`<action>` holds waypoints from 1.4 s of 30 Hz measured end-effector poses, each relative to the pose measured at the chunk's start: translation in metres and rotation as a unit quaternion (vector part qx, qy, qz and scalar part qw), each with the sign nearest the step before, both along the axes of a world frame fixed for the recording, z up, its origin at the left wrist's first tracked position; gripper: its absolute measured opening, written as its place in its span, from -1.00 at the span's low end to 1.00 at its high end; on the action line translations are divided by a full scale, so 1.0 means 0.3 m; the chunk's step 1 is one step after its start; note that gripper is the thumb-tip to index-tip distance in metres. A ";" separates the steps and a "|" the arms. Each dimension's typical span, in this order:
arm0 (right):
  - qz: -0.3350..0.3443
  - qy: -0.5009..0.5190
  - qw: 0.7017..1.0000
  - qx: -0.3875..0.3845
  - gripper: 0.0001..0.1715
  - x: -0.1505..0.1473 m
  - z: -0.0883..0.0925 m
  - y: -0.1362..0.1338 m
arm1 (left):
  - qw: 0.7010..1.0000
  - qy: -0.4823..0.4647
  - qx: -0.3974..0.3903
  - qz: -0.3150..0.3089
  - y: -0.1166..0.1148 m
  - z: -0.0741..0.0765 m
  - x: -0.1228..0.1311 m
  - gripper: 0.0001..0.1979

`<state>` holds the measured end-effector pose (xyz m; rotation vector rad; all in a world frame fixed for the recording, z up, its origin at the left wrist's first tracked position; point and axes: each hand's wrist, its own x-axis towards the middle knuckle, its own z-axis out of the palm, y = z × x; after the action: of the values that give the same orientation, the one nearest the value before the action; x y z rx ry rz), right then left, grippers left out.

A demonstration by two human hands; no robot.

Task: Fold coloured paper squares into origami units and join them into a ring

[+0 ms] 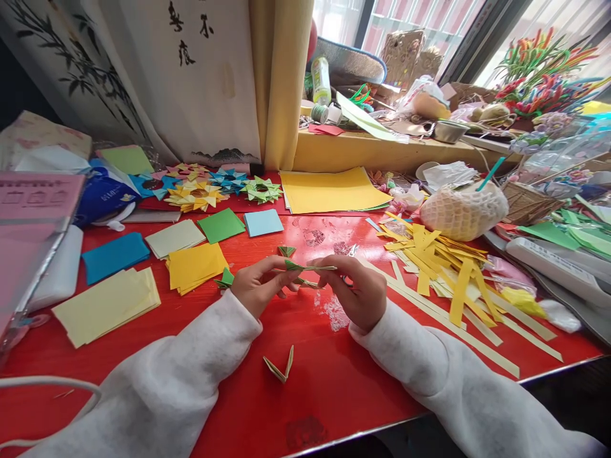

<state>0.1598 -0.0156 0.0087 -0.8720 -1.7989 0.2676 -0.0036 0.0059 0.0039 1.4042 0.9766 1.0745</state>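
Left hand (260, 283), right hand (360, 289) pinch folded paper (314, 268) at opposite ends, likely steadying it. V-shaped piece (275, 371) (arms spread) near counter's (344, 388) front edge, presumably for easy reach.

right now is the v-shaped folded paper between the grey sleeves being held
No, the folded paper lies on the red table, apart from both hands.

a bright window (432, 16) lights the red table (344, 388).
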 end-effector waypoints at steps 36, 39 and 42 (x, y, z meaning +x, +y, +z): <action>0.120 0.132 0.955 -0.238 -0.82 -0.011 -0.001 0.030 | 1.000 0.001 0.014 0.003 -0.006 0.005 -0.003 -0.84; 0.131 0.137 0.944 -0.271 -0.81 -0.013 0.006 0.032 | 1.000 0.008 0.018 0.000 -0.003 0.002 -0.004 -0.83; 0.134 0.140 0.940 -0.281 -0.82 -0.018 0.003 0.031 | 1.000 0.009 0.015 -0.012 -0.001 0.001 -0.004 -0.81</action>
<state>0.1543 -0.0065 0.0097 -0.9162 -1.5852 1.0684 -0.0048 0.0057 0.0044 1.4483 0.9573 1.0639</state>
